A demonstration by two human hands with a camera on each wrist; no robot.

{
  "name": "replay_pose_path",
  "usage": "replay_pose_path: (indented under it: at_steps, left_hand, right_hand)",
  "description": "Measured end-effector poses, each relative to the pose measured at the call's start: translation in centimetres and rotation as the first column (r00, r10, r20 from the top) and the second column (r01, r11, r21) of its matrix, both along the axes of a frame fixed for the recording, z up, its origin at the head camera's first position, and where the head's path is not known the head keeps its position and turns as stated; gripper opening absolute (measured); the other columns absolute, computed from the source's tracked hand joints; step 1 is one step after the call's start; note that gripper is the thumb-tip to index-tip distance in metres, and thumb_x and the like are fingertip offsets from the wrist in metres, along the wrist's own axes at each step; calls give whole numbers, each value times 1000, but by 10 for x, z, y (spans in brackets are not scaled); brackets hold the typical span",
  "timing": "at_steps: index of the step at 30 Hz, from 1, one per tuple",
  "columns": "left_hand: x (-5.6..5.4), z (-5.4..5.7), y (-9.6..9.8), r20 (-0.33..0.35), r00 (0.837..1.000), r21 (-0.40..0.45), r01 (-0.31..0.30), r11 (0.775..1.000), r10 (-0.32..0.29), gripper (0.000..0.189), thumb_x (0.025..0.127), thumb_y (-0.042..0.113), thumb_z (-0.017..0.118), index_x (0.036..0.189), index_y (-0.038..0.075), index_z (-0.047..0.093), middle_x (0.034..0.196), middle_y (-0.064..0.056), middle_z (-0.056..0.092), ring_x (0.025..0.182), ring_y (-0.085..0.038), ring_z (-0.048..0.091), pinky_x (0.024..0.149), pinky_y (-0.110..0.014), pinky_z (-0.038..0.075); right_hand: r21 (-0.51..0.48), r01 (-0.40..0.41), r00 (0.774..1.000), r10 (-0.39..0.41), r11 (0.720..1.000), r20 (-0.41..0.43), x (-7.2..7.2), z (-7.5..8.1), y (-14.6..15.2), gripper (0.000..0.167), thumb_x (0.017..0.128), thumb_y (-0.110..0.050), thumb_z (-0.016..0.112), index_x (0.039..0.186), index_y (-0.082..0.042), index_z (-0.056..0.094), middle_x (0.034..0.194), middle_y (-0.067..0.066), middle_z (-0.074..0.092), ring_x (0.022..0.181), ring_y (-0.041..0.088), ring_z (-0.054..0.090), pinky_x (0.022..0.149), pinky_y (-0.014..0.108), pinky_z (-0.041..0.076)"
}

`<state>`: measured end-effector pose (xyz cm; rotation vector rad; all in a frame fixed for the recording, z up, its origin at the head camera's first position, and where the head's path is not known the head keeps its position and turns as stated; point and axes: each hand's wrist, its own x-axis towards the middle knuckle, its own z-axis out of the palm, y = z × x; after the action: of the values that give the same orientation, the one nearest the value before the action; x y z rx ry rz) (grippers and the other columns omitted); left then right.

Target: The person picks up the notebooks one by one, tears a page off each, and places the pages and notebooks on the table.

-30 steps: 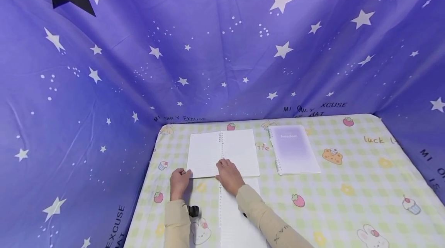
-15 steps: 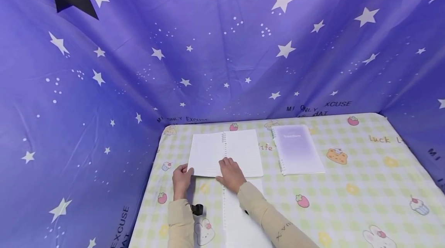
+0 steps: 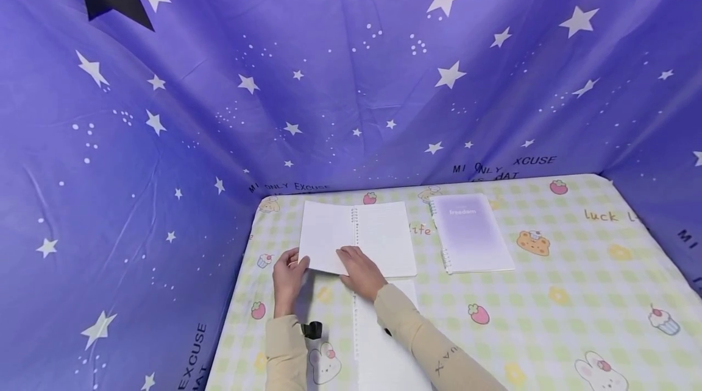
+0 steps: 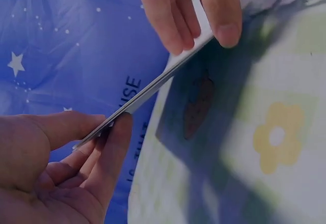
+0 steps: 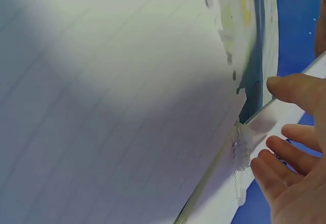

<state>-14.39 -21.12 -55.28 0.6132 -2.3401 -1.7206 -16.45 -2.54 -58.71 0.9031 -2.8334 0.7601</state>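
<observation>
A star-printed purple curtain [image 3: 351, 74] backs the checked tablecloth [image 3: 548, 269]. The open notebook [image 3: 378, 232] lies left of the purple notebook [image 3: 471, 232]. Left hand [image 3: 287, 278] pinches its near-left corner; right hand [image 3: 359, 272] grips its near edge. Lifting evenly should avoid bending pages.

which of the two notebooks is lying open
The white spiral notebook near the hands lies open, lined pages showing; the purple "freedom" notebook to its right is closed.

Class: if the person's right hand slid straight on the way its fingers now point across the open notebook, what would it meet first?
Probably the spiral binding of the open notebook: the right hand points up the page near it, though the exact line is hard to judge.
</observation>
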Motion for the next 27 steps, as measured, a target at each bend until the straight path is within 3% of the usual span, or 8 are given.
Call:
replay_pose_path:
  at_steps: [9, 17, 21, 27]
  left_hand:
    - [1, 14, 12, -99, 992, 61, 90, 994, -83, 38, 89, 2, 65, 125, -11, 60, 110, -30, 66, 85, -15, 69, 70, -12, 53]
    - [9, 17, 21, -111, 988, 125, 117, 985, -103, 36, 96, 5, 61, 129, -8, 58, 118, -28, 66, 101, -30, 71, 75, -12, 55]
    - [7, 20, 28, -176, 972, 140, 182, 973, -156, 38, 99, 7, 58, 132, -9, 55, 122, -30, 64, 109, -37, 67, 80, -14, 55]
    - [8, 21, 39, -228, 948, 132, 256, 958, -222, 37, 101, 5, 52, 135, -10, 52, 122, -31, 63, 110, -38, 66, 83, -20, 57]
  right_hand:
    - [-100, 17, 999, -13, 995, 44, 4, -1, 1, 61, 83, -4, 69, 141, 3, 50, 136, 18, 55, 126, 30, 52, 111, 38, 43]
    - [-189, 23, 995, -4, 982, 104, 14, -6, 3, 61, 82, 2, 63, 141, 4, 49, 136, 18, 54, 126, 31, 53, 109, 40, 45]
    - [-225, 63, 994, -40, 972, 103, 13, -4, 5, 61, 81, 2, 64, 141, 3, 49, 135, 18, 54, 125, 31, 53, 108, 40, 45]
    - [-273, 76, 988, -35, 959, 153, 12, 1, 10, 64, 80, 1, 64, 142, 7, 46, 137, 20, 53, 127, 32, 52, 110, 41, 43]
